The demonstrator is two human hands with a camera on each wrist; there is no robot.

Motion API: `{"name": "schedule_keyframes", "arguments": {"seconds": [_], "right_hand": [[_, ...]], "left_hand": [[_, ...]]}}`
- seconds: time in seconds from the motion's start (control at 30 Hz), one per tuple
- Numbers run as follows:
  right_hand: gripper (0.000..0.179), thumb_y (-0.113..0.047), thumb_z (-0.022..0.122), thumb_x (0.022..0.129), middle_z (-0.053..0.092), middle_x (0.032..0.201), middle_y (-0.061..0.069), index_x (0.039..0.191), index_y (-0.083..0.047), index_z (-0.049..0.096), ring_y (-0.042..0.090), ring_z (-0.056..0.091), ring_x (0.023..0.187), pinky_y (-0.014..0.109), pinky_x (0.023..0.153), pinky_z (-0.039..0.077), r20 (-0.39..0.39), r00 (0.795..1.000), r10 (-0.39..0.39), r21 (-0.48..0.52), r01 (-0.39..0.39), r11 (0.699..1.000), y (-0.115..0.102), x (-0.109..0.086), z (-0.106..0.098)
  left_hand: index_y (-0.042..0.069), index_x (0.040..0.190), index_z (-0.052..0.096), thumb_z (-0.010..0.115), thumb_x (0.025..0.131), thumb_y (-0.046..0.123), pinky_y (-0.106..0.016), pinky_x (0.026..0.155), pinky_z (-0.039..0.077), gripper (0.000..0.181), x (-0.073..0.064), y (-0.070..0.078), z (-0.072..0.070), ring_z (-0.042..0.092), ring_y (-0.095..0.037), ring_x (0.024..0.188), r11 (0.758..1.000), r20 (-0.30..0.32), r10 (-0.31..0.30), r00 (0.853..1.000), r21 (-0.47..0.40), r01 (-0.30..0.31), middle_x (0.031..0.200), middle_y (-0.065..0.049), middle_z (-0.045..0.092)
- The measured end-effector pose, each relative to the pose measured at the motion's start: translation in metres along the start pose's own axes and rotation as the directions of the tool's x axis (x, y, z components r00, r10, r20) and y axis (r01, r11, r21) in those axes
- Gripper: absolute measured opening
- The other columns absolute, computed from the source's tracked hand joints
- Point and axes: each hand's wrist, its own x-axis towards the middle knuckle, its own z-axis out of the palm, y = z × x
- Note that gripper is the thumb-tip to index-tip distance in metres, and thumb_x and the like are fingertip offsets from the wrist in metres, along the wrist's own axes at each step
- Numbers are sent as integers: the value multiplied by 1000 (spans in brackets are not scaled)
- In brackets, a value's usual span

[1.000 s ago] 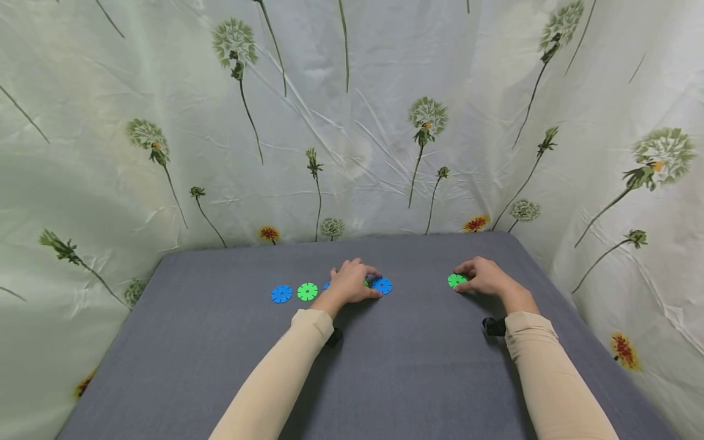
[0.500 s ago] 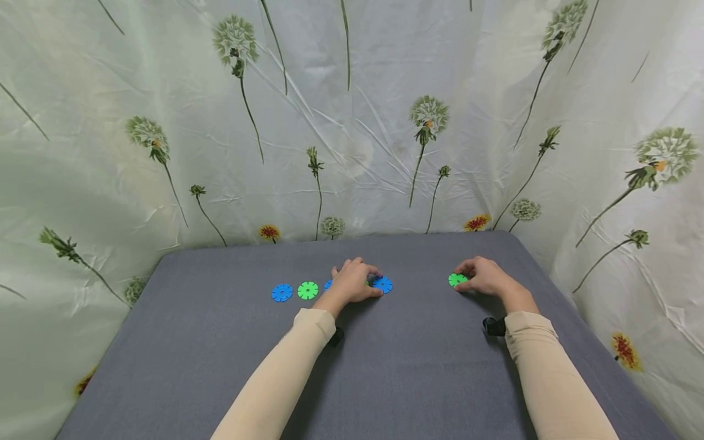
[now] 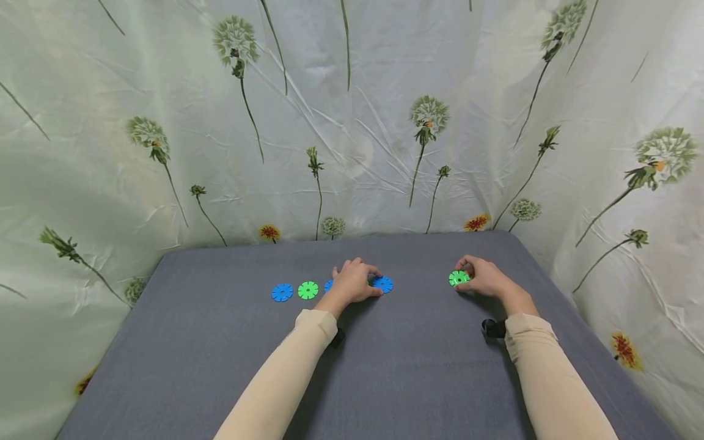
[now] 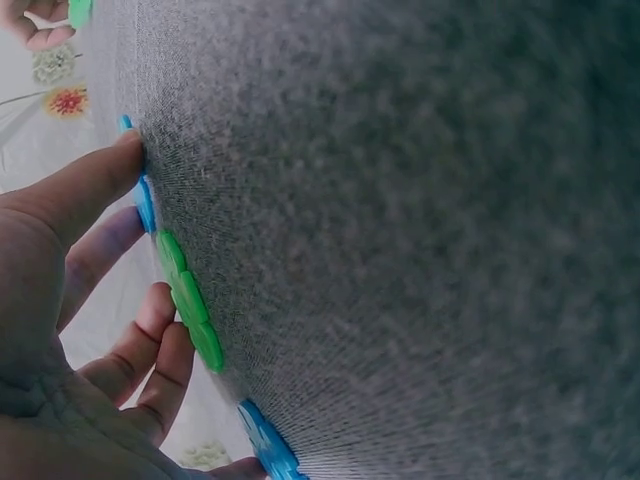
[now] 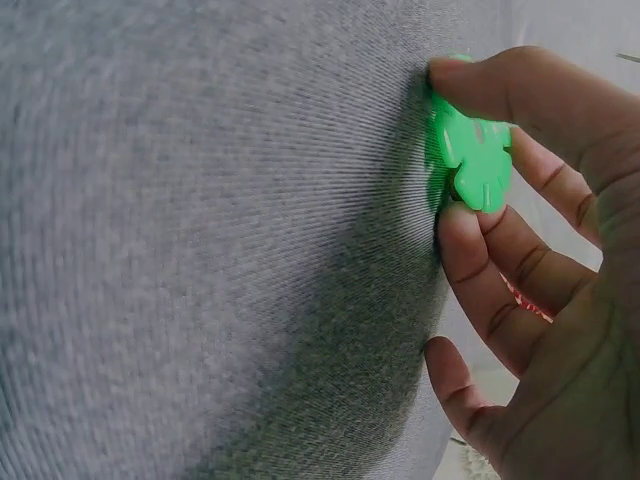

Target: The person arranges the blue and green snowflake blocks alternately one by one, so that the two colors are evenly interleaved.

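A notched green plastic disc point(image 3: 459, 279) is pinched at its edge between the thumb and fingers of my right hand point(image 3: 485, 277). In the right wrist view this green disc point(image 5: 482, 165) is tilted up from the cloth, with a green patch below it that I cannot identify. Further left, my left hand point(image 3: 352, 282) has its thumb and index finger at opposite edges of a blue notched disc point(image 3: 384, 285), which lies flat. Under that hand, the left wrist view shows another green disc point(image 4: 190, 300) and a blue disc point(image 4: 268, 440) in line, partly hidden from the head view.
Left of the hands, a blue disc point(image 3: 282, 293) and a green disc point(image 3: 308, 290) continue the row. Grey cloth point(image 3: 418, 366) covers the table. A flower-patterned curtain point(image 3: 363, 122) stands behind and along the sides.
The green disc at my right hand has gone from lying nearly flat to tilted, its far edge raised by the fingers. My left hand stays in place at the blue disc.
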Motion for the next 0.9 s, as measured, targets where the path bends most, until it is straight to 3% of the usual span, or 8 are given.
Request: {"name": "schedule_keyframes", "arguments": {"seconds": [0.2,0.47,0.77,0.9], "right_hand": [[51,-16,90,87,71,108,20,128,3,65,22,64,91,34,76,51,-5,999,-34,0,34,999,3,-4,0],[53,-17,88,90,70,119,24,134,4,69,30,64,102,41,84,53,7,1000,-15,-23,15,1000,-1,-8,0],[50,-16,86,91,75,116,21,133,6,71,21,63,91,34,78,52,10,1000,-26,-40,26,999,-2,-8,0],[49,-17,87,90,77,110,19,130,7,73,19,65,89,37,78,55,-3,998,-62,-63,62,996,0,-7,1]], "left_hand": [[36,136,75,82,97,43,-74,127,21,41,1,1,0,46,-39,147,1000,3,-9,1000,-14,9,151,-10,57],[36,135,76,83,96,43,-75,127,21,40,0,-1,1,47,-39,145,1000,-2,-14,1000,-23,14,150,-9,58],[36,134,77,84,95,43,-74,127,21,40,2,-2,4,47,-38,145,999,-12,-28,1000,-25,27,148,-8,59],[36,134,77,84,95,43,-73,128,21,40,2,0,3,47,-37,145,999,-13,-31,999,-20,30,149,-8,59]]}}
